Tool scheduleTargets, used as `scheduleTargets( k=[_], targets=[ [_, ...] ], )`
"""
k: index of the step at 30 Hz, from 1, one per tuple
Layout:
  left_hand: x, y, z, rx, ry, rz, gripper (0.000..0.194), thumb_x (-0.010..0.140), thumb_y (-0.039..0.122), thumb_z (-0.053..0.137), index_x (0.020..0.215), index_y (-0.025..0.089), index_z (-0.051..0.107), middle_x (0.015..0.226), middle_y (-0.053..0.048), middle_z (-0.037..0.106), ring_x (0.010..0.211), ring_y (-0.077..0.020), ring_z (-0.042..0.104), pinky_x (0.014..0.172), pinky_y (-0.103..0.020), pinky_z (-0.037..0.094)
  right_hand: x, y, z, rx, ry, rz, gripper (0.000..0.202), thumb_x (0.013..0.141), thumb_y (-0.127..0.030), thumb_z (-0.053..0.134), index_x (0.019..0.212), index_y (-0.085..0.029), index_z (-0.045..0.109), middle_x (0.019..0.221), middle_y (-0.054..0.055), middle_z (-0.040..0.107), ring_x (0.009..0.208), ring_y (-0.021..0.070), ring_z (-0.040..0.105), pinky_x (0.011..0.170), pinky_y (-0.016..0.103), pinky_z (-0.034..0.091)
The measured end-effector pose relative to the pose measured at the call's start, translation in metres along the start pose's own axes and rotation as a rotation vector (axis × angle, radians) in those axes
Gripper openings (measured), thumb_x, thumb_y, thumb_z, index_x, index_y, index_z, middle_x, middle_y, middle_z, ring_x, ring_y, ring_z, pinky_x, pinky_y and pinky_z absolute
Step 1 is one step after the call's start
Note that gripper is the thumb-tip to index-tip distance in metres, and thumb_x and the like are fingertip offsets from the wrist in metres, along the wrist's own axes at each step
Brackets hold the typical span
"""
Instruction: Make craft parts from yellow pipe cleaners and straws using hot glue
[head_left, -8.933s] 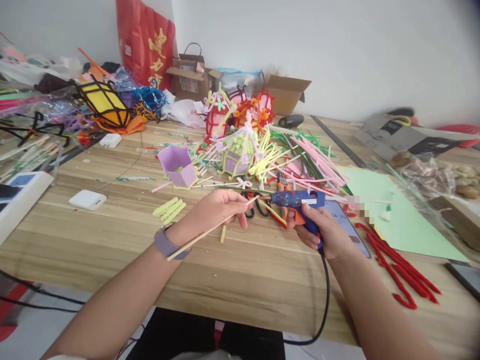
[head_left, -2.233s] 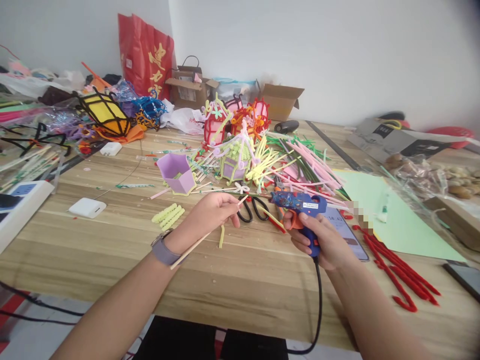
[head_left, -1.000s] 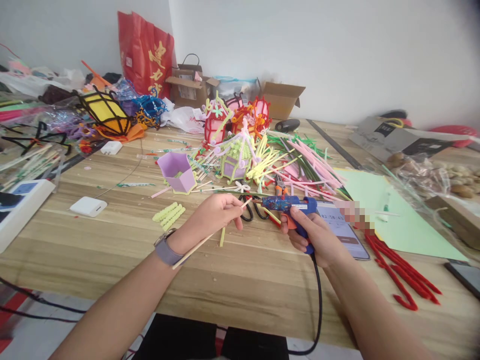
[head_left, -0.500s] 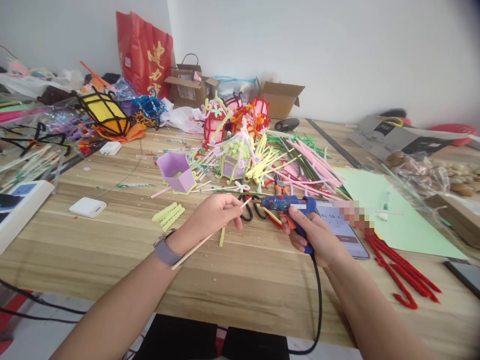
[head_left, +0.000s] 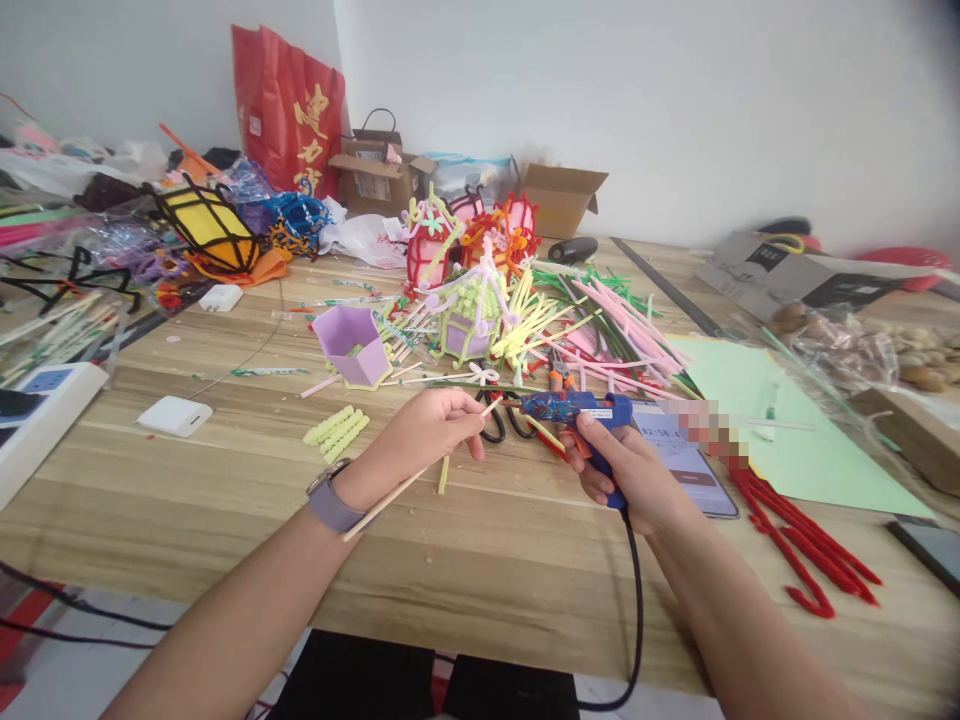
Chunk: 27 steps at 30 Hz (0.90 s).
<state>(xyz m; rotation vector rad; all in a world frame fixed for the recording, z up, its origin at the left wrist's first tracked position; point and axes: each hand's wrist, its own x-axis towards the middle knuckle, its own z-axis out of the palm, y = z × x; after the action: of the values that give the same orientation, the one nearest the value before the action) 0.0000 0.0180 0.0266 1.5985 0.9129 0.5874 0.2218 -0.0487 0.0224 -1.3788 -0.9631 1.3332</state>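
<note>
My left hand [head_left: 439,430] pinches a thin wooden stick [head_left: 396,490] near its upper end; the rest of it slants down past the watch on my wrist. A blue hot glue gun [head_left: 574,407] is gripped in my right hand [head_left: 634,465], fingers around the handle by its orange trigger. Its nozzle points left, at or very close to the tip of the stick; whether they touch I cannot tell. Black-handled scissors [head_left: 493,425] lie behind the tip. Beyond my left hand are a purple open box [head_left: 358,352] and yellow-green twisted strips [head_left: 336,432].
A yellow-green and purple lantern [head_left: 466,325] stands amid loose pipe cleaners [head_left: 611,320]. A lit phone [head_left: 694,478] lies under the glue gun side, near red pipe cleaners [head_left: 806,540] and a green sheet [head_left: 795,420]. The gun's black cord [head_left: 639,590] drops over the front edge.
Almost nothing differs. Both hands keep their places, with the glue gun's nozzle still at the stick's tip.
</note>
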Motion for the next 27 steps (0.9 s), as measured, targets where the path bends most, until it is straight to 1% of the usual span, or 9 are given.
scheduleTargets(
  k=[5,12,19,27],
  targets=[
    [-0.0006,0.0007,0.0003,0.002,0.002,-0.003,0.022,0.081,0.036,0.054,0.083,0.016,0.064,0.06,0.0,0.067,0.047,-0.0084,0.042,0.047,-0.021,0.028,-0.0011,0.0004,0.0001,-0.011,0.012,0.004,0.052,0.061,-0.065,0.074,0.069,-0.016,0.061,0.05,-0.005,0.051,0.032,0.0012,0.029,0.028,0.015,0.031],
    [0.0004,-0.0014,-0.0001,0.011,0.003,-0.001,0.021,0.082,0.035,0.054,0.082,0.016,0.064,0.06,0.0,0.066,0.047,-0.0082,0.04,0.046,-0.021,0.027,-0.0014,0.0006,0.0002,-0.022,0.023,0.013,0.055,0.057,-0.068,0.075,0.067,-0.016,0.059,0.048,-0.006,0.049,0.031,0.0007,0.028,0.027,0.015,0.031],
    [0.0001,0.0005,0.0004,0.014,0.0,-0.013,0.022,0.081,0.036,0.055,0.082,0.016,0.063,0.06,0.0,0.066,0.045,-0.008,0.039,0.045,-0.021,0.025,-0.0007,0.0013,0.0007,-0.033,0.016,-0.003,0.054,0.06,-0.068,0.073,0.067,-0.016,0.057,0.047,-0.007,0.048,0.031,0.0009,0.028,0.027,0.015,0.031],
    [-0.0002,0.0001,0.0005,-0.011,-0.002,-0.011,0.019,0.081,0.034,0.055,0.079,0.016,0.062,0.059,0.0,0.066,0.045,-0.007,0.036,0.045,-0.02,0.025,-0.0011,0.0009,0.0012,-0.032,0.018,-0.008,0.055,0.059,-0.068,0.074,0.066,-0.016,0.057,0.045,-0.007,0.047,0.03,0.0008,0.028,0.027,0.015,0.031]
  ],
)
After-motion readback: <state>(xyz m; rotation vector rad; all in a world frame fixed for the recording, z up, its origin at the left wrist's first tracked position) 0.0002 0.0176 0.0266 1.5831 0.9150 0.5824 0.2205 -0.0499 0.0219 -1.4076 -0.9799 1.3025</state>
